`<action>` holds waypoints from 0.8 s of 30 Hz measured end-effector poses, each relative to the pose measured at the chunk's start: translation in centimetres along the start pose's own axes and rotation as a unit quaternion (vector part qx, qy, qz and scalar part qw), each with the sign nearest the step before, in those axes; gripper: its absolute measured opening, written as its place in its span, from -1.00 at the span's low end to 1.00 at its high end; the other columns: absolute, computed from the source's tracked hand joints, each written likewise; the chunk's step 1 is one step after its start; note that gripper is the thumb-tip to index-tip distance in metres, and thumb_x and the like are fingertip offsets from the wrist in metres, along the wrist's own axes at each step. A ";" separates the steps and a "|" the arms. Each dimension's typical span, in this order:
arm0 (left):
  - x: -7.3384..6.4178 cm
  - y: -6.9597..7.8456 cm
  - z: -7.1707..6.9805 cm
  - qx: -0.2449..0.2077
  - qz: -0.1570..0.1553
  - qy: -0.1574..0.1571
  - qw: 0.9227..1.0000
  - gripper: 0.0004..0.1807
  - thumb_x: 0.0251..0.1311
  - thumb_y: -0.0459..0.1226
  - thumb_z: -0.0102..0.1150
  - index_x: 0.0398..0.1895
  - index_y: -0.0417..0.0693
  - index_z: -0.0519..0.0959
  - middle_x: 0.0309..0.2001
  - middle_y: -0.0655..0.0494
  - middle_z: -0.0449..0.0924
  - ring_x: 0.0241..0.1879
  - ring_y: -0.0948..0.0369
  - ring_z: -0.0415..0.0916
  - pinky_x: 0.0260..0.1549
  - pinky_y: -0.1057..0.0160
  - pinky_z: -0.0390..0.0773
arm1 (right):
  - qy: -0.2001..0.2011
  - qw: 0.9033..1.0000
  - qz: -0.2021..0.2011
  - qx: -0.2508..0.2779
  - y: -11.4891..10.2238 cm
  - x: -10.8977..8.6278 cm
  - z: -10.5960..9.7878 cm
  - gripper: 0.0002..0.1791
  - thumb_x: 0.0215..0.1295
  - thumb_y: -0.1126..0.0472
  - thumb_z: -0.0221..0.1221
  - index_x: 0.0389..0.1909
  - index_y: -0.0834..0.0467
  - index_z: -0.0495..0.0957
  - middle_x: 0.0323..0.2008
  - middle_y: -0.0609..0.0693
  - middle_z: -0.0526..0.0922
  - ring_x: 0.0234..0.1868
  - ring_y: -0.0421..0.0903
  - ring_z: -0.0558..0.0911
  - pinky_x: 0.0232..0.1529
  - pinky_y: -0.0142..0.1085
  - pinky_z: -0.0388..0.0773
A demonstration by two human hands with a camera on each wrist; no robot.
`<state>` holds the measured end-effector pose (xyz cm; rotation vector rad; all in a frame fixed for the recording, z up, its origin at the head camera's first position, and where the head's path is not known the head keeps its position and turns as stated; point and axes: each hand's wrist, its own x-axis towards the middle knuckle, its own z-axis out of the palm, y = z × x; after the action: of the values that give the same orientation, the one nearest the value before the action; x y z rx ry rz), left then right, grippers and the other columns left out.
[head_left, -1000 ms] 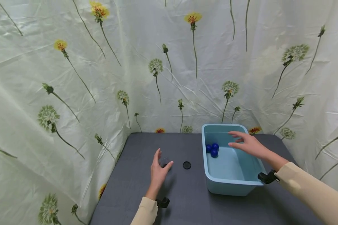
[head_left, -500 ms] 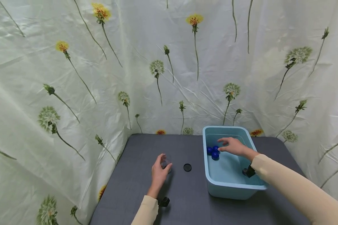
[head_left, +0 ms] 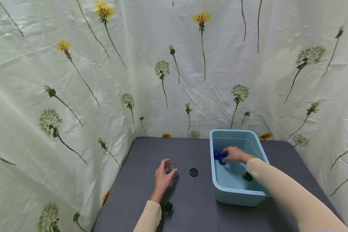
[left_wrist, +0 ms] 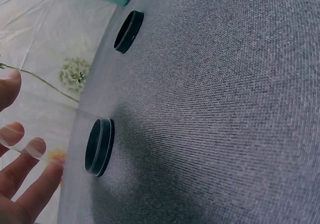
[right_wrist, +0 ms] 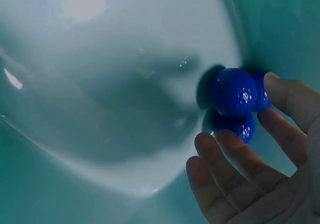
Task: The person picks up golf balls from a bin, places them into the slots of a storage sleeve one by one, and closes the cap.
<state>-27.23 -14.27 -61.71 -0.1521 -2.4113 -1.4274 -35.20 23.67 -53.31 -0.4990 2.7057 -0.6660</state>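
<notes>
My left hand curls round a clear cylindrical container, thumb on one side and fingers on the other. Its black base stands on the table in the left wrist view. Just right of it lies a round black lid. Inside the light blue bin, my right hand reaches down to three shiny blue balls bunched against the wall. Its fingers are bent and spread beside the balls, and the thumb tip overlaps one in the right wrist view.
The bin stands on the right part of the dark grey table, near its back edge. A white curtain with printed dandelions hangs behind and to the left. Black cameras sit on both wrists.
My right hand has moved left and down into the bin, from above its middle to the balls. The left thumb and fingers have drawn in round the clear container.
</notes>
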 end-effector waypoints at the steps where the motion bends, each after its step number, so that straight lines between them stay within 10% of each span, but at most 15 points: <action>1: -0.1 0.0 -0.1 0.001 -0.003 0.001 1.000 -0.46 0.14 -0.20 0.49 0.18 0.08 0.49 0.05 0.17 0.63 0.07 0.13 0.58 -0.09 0.01 0.62 | -0.005 1.000 -0.001 -0.006 -0.1 0.2 0.2 -0.49 0.20 0.24 0.39 0.15 0.34 0.59 0.13 0.37 0.57 0.19 0.36 0.50 0.15 0.18 0.44; 24: 0.1 -0.4 -0.6 -0.044 -0.027 -0.020 0.998 -0.49 0.16 -0.21 0.48 0.17 0.25 0.52 0.09 0.03 0.62 0.04 0.15 0.57 -0.02 -0.08 0.58 | -0.054 0.998 0.005 -0.018 -0.2 0.0 1.6 -0.63 -0.10 0.45 0.50 -0.21 0.15 0.70 -0.24 0.02 0.61 -0.23 -0.03 0.56 -0.21 -0.11 0.58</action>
<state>-27.25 -14.94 -61.75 -0.1391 -2.4014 -1.5692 -34.60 22.85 -54.52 -0.5140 2.6211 -0.5724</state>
